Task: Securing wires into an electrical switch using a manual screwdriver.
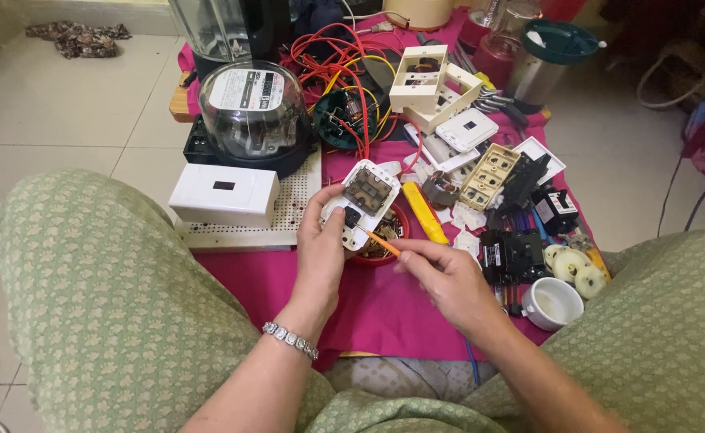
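The fingers (330, 210) of the left hand (324, 240) are curled about a white switch plate (362, 204), thumb on its near edge, holding it tilted with its back side up; the brown insert and a small dark part show in its frame. The right hand (448, 277) has its fingertips pinched shut on a thin orange screwdriver (383, 244); the tip rests at the lower part of the plate, just beside the dark part. A beaded bracelet (290, 340) sits on the left wrist.

The plate is held above a small red bowl (384, 240) of brass bits, over a pink cloth (368, 305) spread on the tiled floor; the person's knees, in green patterned fabric, flank the cloth. Left of the hands a white box (224, 194) lies on a perforated board (288, 216); behind it stands a glass-domed meter (252, 108). A tangle of red, orange and yellow wires (340, 60) lies beyond the plate, with a cream frame (432, 84) and other white plates (464, 132) to the right. A yellow tool (424, 212) lies just right of the bowl; black parts (513, 252) and a white cup (553, 303) sit near the right hand.
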